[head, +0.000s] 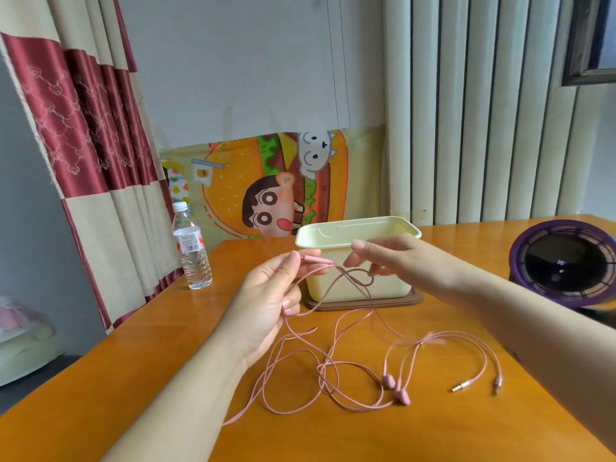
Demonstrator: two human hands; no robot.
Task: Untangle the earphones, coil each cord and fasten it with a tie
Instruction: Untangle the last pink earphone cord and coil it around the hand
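Observation:
Pink earphone cords lie tangled on the orange table. My left hand pinches the cord near a pink inline piece and holds it above the table. My right hand pinches a small loop of the same cord in front of the box. Two pink earbuds rest on the table at the front. Two gold jack plugs lie to the right. A pale pink tie binds part of the cord near the plugs.
A cream plastic box stands on a brown lid behind my hands. A water bottle stands at the table's left edge. A round purple and black device sits at the right. Curtains hang behind.

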